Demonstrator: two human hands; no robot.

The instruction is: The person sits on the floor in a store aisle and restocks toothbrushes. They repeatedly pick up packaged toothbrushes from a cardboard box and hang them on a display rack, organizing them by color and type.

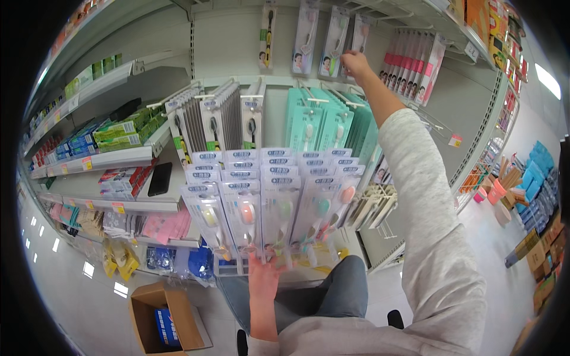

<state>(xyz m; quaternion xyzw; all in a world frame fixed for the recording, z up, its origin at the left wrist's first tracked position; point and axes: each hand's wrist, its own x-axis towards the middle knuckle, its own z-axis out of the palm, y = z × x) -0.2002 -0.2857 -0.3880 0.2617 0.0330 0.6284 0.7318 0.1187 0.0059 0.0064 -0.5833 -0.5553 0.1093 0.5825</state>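
Observation:
In front of my lap stands a clear plastic display rack (pixel 229 269) filled with upright blister packs of toothbrushes (pixel 240 213) in several colours. My left hand (pixel 263 273) grips its front bottom edge. High up at the back panel, my right hand (pixel 356 65) pinches the lower part of a toothbrush blister pack (pixel 360 33) with a pink head; the fingers cover its bottom end. Just left of that hand hangs a pack with a green toothbrush (pixel 334 42). Farther left are a pack with a pale pink brush (pixel 306 40) and a black-and-yellow toothbrush pack (pixel 268 38).
Below hang rows of black toothbrush packs (pixel 213 120) and teal toothbrush packs (pixel 320 120). Pink-labelled packs (pixel 409 66) hang at right. Toothpaste boxes (pixel 118 133) and a black smartphone (pixel 160 179) lie on left shelves. An open cardboard box (pixel 147 307) sits on the floor.

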